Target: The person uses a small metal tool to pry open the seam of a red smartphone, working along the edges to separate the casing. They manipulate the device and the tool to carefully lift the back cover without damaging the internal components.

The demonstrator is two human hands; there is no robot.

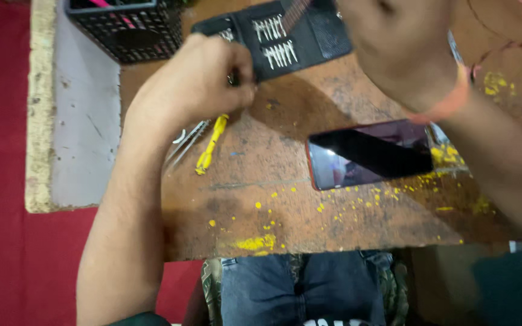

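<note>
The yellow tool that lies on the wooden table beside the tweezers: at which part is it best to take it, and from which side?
Probably the middle of the yellow tool's long thin handle, pinched across its width from above. It lies flat and slanted on the wooden table. Its right side is free, while the tweezers lie close on its left. The left hand is nearest, just above its upper end.

Phone (370, 154) right of tweezers (187, 140)

Left hand (197, 81) curled into a loose fist, knuckles up, fingertips pinched together at its right edge; bare forearm running down and left toward the body. Right hand (403, 45) raised nearer the camera, blurred, fingers folded under, wrist bent, forearm slanting down to the right.
</note>
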